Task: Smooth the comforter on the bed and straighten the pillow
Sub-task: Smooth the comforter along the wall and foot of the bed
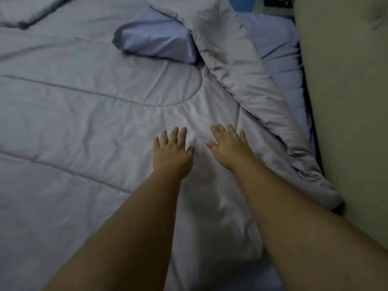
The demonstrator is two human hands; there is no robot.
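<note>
- Forearms (126, 227): two bare forearms enter from the lower edge and reach forward over the bed.
- Left hand (171, 153): palm down; fingers straight and slightly spread; it lies flat on the comforter (84, 122) and grips nothing.
- Right hand (230, 147): just beside the left, with a narrow strip of fabric between them; palm down; fingers extended and fanned; it presses flat on the fabric and holds nothing.
- Comforter: pale grey and quilted; it covers most of the bed to the left of and beyond the hands; we note fine creases around the hands, and a curved seam (184, 97) just beyond the fingertips.
- Folded edge (241, 76): the right side of the comforter is turned back on itself; it forms a thick diagonal ridge from beside the right forearm up toward the pillow (155, 42).
- Sheet (275, 49): blue; exposed to the right of the ridge, between it and a beige panel (346, 101).
- Pillow: blue-lilac; it lies on top of the comforter, well beyond the hands, set at an angle; its right end touches the ridge.
- Dark trim (23, 24): a dark-edged fold at the far left; we cannot tell what it belongs to.
</note>
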